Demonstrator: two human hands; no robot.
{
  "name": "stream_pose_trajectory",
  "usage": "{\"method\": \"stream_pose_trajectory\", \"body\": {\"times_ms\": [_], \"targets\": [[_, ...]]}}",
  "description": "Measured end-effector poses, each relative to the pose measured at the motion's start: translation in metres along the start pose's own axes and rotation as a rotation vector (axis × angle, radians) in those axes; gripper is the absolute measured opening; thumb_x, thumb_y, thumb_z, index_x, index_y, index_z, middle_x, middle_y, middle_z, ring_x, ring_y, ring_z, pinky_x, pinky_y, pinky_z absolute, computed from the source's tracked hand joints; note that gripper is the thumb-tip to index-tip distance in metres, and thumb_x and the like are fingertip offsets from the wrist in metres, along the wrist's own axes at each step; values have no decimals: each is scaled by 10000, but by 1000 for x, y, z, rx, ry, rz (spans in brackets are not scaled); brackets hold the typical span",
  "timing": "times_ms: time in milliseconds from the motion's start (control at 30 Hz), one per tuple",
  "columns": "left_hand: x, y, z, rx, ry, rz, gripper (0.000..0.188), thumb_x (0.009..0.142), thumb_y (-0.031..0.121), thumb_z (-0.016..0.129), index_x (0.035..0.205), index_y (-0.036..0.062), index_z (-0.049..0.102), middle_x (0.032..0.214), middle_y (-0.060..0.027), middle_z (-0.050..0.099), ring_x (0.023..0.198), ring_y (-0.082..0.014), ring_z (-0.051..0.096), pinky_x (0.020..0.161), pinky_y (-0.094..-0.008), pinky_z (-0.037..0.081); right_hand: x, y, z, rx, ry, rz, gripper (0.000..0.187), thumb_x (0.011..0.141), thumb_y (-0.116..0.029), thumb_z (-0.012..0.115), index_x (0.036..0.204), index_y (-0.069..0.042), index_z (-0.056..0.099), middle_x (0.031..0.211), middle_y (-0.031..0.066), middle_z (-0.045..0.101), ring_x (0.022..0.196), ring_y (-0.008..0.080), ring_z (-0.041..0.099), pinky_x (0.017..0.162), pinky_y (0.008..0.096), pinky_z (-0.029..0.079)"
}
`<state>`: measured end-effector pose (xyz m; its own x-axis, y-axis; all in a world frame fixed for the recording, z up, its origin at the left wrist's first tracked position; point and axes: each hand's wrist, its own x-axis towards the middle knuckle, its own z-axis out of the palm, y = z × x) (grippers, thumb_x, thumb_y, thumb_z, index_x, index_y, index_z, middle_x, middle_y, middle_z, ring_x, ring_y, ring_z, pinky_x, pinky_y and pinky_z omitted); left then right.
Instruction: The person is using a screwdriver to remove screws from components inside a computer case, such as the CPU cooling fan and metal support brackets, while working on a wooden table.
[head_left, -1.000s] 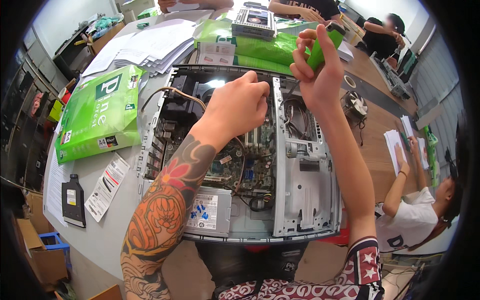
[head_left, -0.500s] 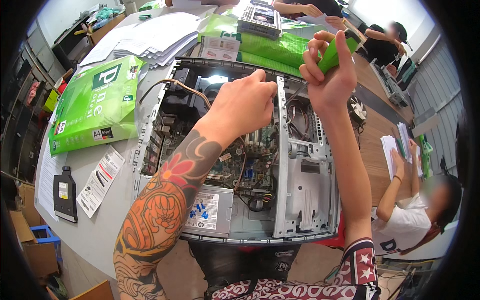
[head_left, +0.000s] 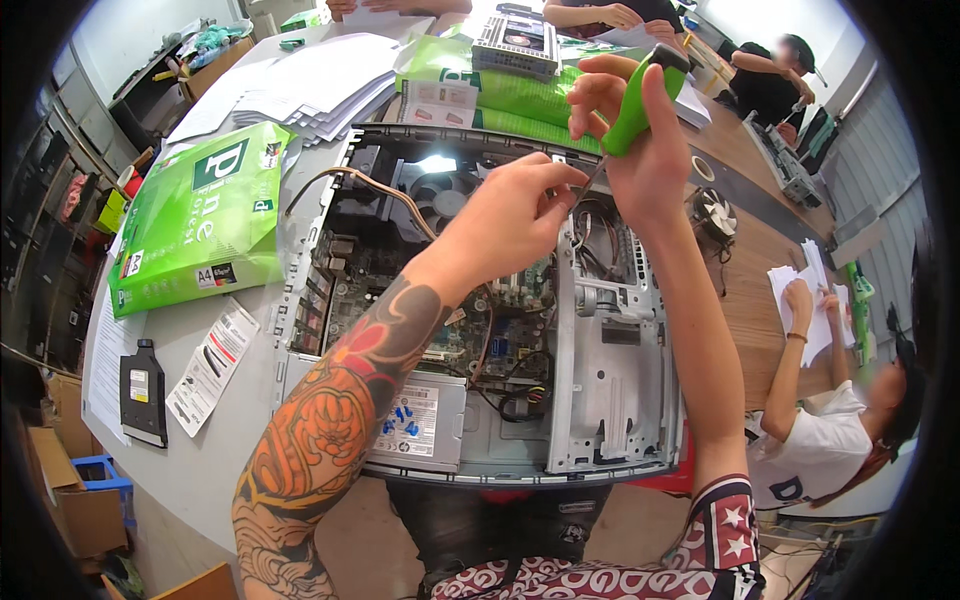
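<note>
screwdriver (head_left: 630, 118) in right fingers (head_left: 592, 92), left fingers (head_left: 556, 176) by shaft (head_left: 593, 182), computer (head_left: 612, 385) beneath

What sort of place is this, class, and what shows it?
Probably a computer repair workshop or training room: an opened computer case lies on a table, the right hand holds a green-handled tool, and a loose cooling fan sits nearby.

Counter (head_left: 205, 465) grey at left and wood-brown at right, open computer case (head_left: 562, 350) along the near edge, black flat part (head_left: 144, 395) and printed slip (head_left: 213, 365) toward the left edge, stacked white papers (head_left: 305, 85) toward the far left corner, cooling fan (head_left: 713, 213) toward the right edge
</note>
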<state>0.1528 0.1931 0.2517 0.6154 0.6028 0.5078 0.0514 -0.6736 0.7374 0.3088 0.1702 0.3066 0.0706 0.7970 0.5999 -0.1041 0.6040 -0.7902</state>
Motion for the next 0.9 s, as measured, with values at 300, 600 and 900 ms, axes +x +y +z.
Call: {"method": "stream_pose_trajectory", "body": {"times_ms": [300, 600, 900], "targets": [[3, 6, 11, 56, 105, -24, 133, 896, 84, 685, 993, -7, 691, 919, -108, 685, 699, -211, 627, 678, -332, 510, -1, 7, -1, -87, -31, -46, 469, 1015, -431, 521, 1167, -2, 637, 887, 20, 626, 748, 99, 531, 713, 273, 414], [2, 10, 4, 79, 133, -111, 128, 880, 110, 725, 982, 34, 709, 872, -67, 643, 652, -151, 604, 634, -293, 503, -3, -2, 14, -84, 116, -60, 270, 912, -247, 746, 1040, -29, 652, 882, 17, 634, 765, 82, 570, 702, 235, 446], [1, 8, 3, 134, 130, -7, 162, 895, 60, 659, 1045, 55, 719, 925, -89, 628, 723, -179, 616, 702, -317, 519, -6, -6, 2, -184, 70, -26, 363, 993, -297, 629, 1181, 13, 614, 1019, 66, 640, 791, 106, 591, 763, 254, 460]]}}
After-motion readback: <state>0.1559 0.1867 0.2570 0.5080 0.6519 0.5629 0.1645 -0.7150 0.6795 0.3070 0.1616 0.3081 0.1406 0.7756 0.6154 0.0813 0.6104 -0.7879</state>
